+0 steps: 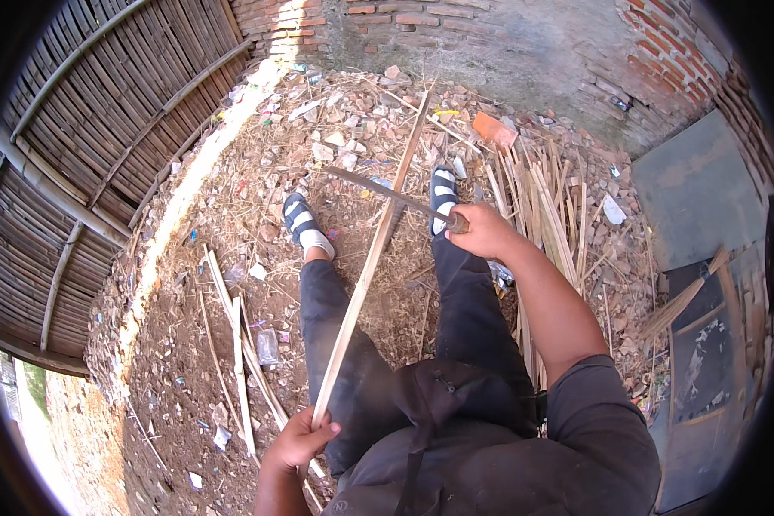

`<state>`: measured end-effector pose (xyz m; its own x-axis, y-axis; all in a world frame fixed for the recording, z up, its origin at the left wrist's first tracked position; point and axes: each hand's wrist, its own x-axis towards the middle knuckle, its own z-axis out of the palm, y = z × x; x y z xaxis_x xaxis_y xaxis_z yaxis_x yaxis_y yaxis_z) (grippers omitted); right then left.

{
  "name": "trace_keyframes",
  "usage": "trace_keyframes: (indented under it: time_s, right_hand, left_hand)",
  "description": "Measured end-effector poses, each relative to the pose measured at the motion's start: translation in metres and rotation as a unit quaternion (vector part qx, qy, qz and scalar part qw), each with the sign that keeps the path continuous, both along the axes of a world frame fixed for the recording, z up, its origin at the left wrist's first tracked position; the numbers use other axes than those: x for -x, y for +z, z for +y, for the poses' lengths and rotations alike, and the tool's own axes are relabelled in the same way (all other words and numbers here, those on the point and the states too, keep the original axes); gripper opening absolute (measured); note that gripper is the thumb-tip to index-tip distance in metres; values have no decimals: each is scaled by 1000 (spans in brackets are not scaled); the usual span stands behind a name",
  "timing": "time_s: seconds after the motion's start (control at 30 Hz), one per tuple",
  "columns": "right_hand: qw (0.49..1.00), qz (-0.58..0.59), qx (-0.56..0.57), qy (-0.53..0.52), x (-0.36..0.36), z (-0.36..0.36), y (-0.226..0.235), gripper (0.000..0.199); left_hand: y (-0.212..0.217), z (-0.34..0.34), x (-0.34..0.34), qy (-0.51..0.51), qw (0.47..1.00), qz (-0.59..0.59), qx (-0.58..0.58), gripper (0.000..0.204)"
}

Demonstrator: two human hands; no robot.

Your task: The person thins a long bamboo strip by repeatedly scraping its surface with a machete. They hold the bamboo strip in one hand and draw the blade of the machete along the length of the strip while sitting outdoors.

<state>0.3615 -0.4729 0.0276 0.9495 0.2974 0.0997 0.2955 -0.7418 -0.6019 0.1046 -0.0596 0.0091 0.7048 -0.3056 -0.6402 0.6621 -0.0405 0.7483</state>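
Note:
My left hand [303, 437] is closed round the near end of a long, pale split bamboo strip [361, 284]. The strip slants away from me, between my legs, toward the rubble at the far side. In my right hand [482, 230] is the handle of a machete [387, 191], gripped with closed fingers. Its long dark blade points left and crosses the strip beyond the middle. Whether the blade touches the strip, I cannot tell.
Split bamboo strips [546, 215] lie in a pile to my right, and several more strips [242, 370] lie on the left. Broken brick and stone [344, 138] cover the far ground. A bamboo fence [120, 112] stands left, a brick wall [507, 43] ahead, grey panels [701, 193] right.

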Motion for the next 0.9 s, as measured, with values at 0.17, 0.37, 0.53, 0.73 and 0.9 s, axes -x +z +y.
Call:
trace_keyframes:
  time_s: [0.17,0.37,0.53,0.73,0.9]
  right_hand:
    - [977,-68,68,190,34,47,2,21]
    - [998,27,19,-44,3,7,-9,30]
    - [994,-23,104,22,25,19,-2,29]
    - [988,-6,108,110,22,25,5,26]
    - [1000,-2,26,-3,17,18,-9,29]
  left_hand:
    - [-15,1,3,11,1000,7,24,30]
    - [2,-8,-1,-54,985,-94,-131,28]
    - [-1,-15,1,-40,933,-215,-285,29]
    - [-16,-16,-4,-38,811,-354,-465,36]
    - [-16,-9,-3,-26,780,-377,-498,35]
